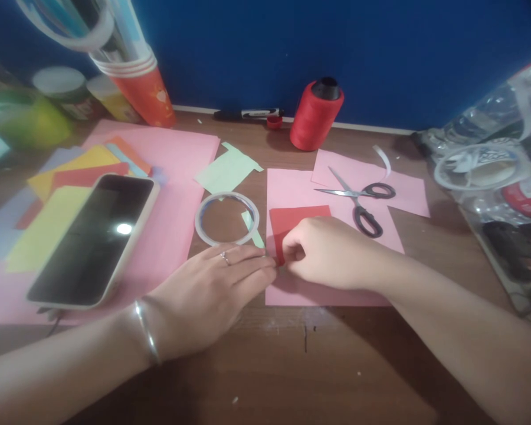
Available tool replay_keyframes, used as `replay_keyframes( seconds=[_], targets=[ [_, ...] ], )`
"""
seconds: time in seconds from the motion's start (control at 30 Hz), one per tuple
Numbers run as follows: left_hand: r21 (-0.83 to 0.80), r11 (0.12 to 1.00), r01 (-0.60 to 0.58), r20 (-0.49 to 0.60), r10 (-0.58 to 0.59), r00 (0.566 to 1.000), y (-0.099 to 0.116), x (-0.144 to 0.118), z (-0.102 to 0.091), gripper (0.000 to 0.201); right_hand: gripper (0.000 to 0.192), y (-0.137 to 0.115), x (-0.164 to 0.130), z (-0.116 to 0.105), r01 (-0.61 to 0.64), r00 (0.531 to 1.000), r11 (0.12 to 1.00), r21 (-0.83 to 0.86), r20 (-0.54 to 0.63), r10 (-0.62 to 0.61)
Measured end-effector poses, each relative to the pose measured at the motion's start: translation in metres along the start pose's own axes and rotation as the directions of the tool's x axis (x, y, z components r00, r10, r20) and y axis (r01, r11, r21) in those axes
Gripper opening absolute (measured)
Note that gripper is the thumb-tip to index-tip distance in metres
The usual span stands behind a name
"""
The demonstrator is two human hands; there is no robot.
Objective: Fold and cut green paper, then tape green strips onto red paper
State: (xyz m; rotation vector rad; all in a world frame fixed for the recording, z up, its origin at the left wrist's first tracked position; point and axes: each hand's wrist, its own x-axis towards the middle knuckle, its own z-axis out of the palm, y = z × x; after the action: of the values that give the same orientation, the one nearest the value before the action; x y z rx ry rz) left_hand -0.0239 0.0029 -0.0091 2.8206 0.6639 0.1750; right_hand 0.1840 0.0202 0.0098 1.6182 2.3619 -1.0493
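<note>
A small red sheet of paper (pixel 298 218) lies on a larger pink sheet (pixel 336 297), partly covered by my right hand. My right hand (pixel 321 251) is closed, its thumb and fingers curled at the red paper's lower edge. My left hand (pixel 223 280), with a ring and a bangle, lies with fingers stretched out together; the fingertips reach the red paper's lower left corner beside the right fingers. Just beyond the left hand is a roll of tape (pixel 199 223). Scissors (pixel 353 193) rest with blades apart on the pink paper. The exact contact at the fingertips is hidden.
A phone (pixel 95 242) lies on coloured papers (pixel 48 218) at the left. Behind are a red cup (pixel 144 88) of tools, a marker (pixel 248 114) and a red thread spool (pixel 317 115). Green paper scraps (pixel 228 169) lie mid-table. Plastic bottles (pixel 478 127) crowd the right.
</note>
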Motion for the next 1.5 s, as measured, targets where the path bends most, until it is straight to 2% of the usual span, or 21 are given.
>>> replay_keyframes(
  seconds=[0.23, 0.63, 0.93, 1.17, 1.5],
  targets=[
    [0.003, 1.000, 0.026, -0.012, -0.026, 1.000, -0.0010, -0.0001, -0.0004, 0.036, 0.017, -0.0027, -0.0007, -0.0039, -0.012, 1.000, 1.000, 0.020, 0.025, 0.011],
    [0.050, 0.997, -0.061, -0.042, 0.063, 0.997, -0.0034, -0.0019, 0.0019, 0.037, 0.014, 0.0002, 0.0004, -0.0006, 0.010, 1.000, 1.000, 0.005, 0.007, -0.010],
    [-0.002, 0.999, -0.046, 0.001, 0.046, 0.999, -0.0027, -0.0002, -0.0005, 0.035, 0.014, 0.0007, -0.0004, -0.0015, 0.018, 1.000, 1.000, 0.012, 0.022, -0.018],
    [0.021, 0.998, -0.051, 0.008, 0.050, 0.999, -0.0025, -0.0001, 0.0002, 0.037, 0.018, 0.0017, 0.0006, 0.0001, -0.002, 1.000, 1.000, -0.010, 0.018, 0.002],
    [0.075, 0.997, -0.030, 0.022, 0.029, 0.999, 0.0061, 0.0047, -0.0043, 0.035, 0.018, -0.0065, -0.0026, -0.0044, 0.044, 0.999, 0.998, -0.045, 0.016, -0.043]
  ],
)
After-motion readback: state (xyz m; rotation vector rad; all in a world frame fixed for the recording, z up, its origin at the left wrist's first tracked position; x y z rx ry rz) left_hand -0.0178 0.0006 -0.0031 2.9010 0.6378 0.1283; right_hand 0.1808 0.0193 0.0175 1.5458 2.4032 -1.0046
